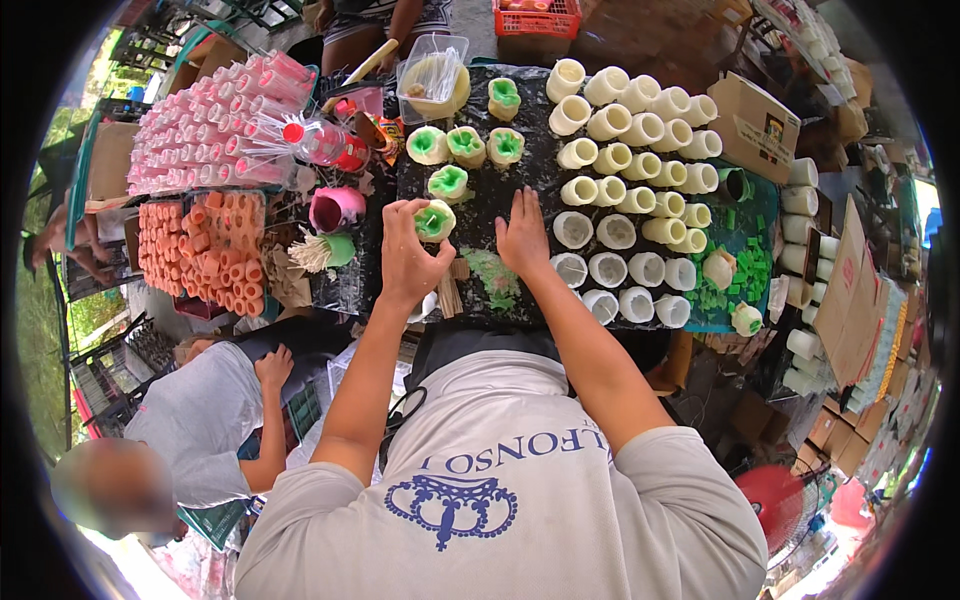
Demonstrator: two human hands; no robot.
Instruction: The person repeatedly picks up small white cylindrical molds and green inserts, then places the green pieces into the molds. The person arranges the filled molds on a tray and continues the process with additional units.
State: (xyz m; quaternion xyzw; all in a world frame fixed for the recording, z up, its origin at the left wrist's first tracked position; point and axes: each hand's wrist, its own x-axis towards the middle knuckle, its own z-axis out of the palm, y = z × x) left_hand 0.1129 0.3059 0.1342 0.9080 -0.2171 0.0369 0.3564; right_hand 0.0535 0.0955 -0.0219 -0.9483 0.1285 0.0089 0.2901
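Note:
My left hand (408, 258) has its thumb and fingers around a cream candle (435, 221) with a green hollow top, which stands on the black table (520, 92). Just beyond it is another green-centred candle (448, 184), and several more like it stand farther back. My right hand (523, 238) lies on the tabletop with its fingers stretched out and nothing in it. Rows of cream wax cups (610, 158) stand to its right, with whitish cups (608, 269) at the near end. Green smears (492, 277) mark the table between my forearms.
Pink-and-white tubes (215, 130) and orange wax pieces (195, 250) are massed at the left. A red-capped bottle (330, 147) lies near a clear tub (433, 80). Green chips (740, 265) cover a tray at right. Another person (205, 420) is at lower left.

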